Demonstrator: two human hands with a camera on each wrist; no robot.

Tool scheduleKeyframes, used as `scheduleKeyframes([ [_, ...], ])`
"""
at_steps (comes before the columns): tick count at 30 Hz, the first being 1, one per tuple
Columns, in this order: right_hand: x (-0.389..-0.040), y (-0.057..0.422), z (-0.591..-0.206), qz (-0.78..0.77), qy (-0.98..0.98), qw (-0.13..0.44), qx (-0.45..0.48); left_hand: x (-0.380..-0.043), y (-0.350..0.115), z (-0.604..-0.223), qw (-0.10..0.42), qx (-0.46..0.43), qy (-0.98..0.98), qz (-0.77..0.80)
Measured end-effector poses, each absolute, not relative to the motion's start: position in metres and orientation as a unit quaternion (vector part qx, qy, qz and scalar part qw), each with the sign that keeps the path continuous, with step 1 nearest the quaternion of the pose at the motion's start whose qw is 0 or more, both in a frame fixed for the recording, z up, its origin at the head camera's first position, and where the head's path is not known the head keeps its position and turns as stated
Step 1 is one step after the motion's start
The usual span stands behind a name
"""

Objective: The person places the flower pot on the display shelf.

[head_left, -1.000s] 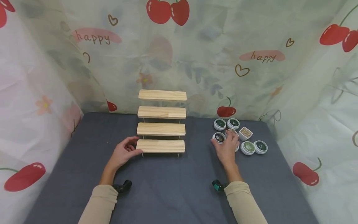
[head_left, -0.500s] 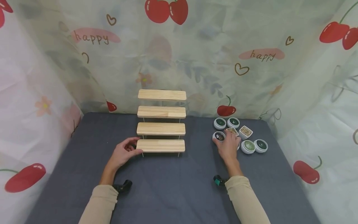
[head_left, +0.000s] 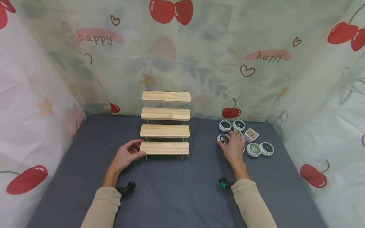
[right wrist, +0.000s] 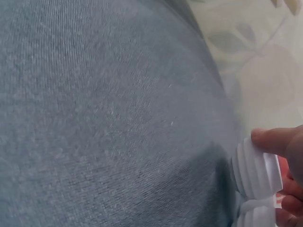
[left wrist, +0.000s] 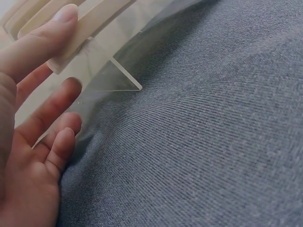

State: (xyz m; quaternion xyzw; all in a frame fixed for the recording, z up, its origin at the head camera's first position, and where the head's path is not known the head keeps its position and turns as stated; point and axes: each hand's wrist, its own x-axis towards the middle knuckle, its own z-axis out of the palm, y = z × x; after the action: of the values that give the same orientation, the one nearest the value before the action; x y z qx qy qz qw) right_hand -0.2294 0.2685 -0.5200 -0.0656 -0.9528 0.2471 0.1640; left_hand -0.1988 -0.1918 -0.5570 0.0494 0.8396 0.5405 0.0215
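My left hand (head_left: 125,155) pinches the left end of the lowest plank on a four-step wooden display rack (head_left: 165,130). In the left wrist view the thumb lies on the plank's edge (left wrist: 90,28), with the other fingers loosely curled below. Over on the right, my right hand (head_left: 234,151) grips a small round white pot (head_left: 223,138) with dark contents. The right wrist view has the thumb on the rim of this ribbed pot (right wrist: 255,168), with fingers on its other side. A square white dish of beige grains (head_left: 238,134) is partly hidden behind the right hand.
Two pots with green contents (head_left: 225,125) stand behind the gripped one. A second square dish of grains (head_left: 251,135), a light green pot (head_left: 253,149) and a dark green pot (head_left: 267,148) are to the right. A printed curtain (head_left: 205,79) borders the grey tablecloth (head_left: 185,196).
My right thumb and fingers have drawn closer around the dark-filled pot, the hand shifting slightly right. The left hand stays on the rack.
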Motion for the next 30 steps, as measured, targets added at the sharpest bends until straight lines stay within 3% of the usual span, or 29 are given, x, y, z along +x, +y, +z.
scheduleKeyframes([
  [7, -0.225, 0.26, -0.508, 0.27, -0.945, 0.182, -0.024, -0.198, -0.193, -0.557, 0.022, 0.041, 0.841, 0.539],
  [13, -0.219, 0.253, -0.491, 0.316, -0.938, 0.14, -0.028, -0.198, -0.192, -0.558, 0.03, 0.037, 0.833, 0.551],
  [21, -0.215, 0.235, -0.475, 0.364, -0.92, 0.145, 0.002, -0.198, -0.192, -0.557, 0.036, 0.032, 0.829, 0.557],
  [30, -0.211, 0.213, -0.462, 0.448, -0.888, 0.106, 0.016, -0.199, -0.195, -0.556, 0.043, 0.032, 0.823, 0.565],
])
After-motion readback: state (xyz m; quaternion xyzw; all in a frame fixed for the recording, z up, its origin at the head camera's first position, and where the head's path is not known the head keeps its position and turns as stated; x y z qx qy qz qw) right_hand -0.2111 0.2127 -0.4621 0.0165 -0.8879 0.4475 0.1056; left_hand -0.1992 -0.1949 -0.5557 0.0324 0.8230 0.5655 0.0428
